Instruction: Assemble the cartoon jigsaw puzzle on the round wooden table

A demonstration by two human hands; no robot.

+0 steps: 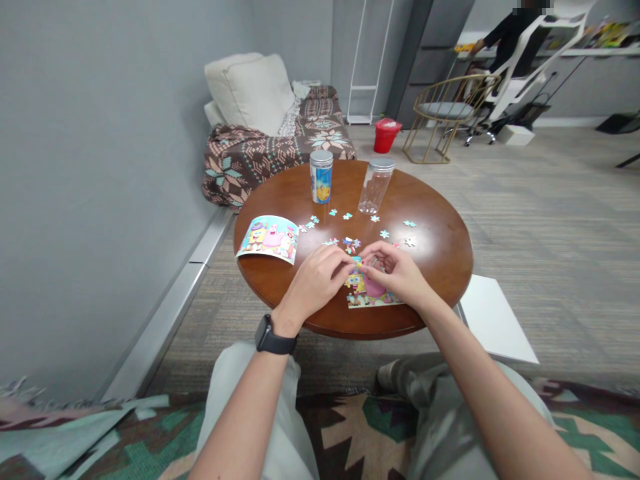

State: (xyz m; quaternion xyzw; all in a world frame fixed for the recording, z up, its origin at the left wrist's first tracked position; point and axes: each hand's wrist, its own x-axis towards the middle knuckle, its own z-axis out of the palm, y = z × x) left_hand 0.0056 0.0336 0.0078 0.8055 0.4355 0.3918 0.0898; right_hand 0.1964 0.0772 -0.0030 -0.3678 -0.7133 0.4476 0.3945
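On the round brown table (pixel 280 190), a partly joined cartoon puzzle (pixel 373 292) lies near the front edge. My left hand (pixel 320 279), with a black watch on its wrist, is over the puzzle's upper left side, thumb and fingers pinched together. My right hand (pixel 395 270) bends over its upper right part, thumb and index fingertips meeting close to the left fingertips. A small yellow piece (pixel 358 265) shows between the two hands; which one grips it is unclear. Loose pieces (pixel 351 244) are heaped just beyond. The curved reference picture (pixel 269 237) lies at the left.
A jar with a blue label (pixel 321 179) and a clear jar (pixel 376 187) stand at the table's back. More pieces (pixel 410 242) are scattered on the right. Beyond are a draped sofa (pixel 273 150), a red bin (pixel 387 136), a gold chair (pixel 445 110) and a seated person (pixel 520 40).
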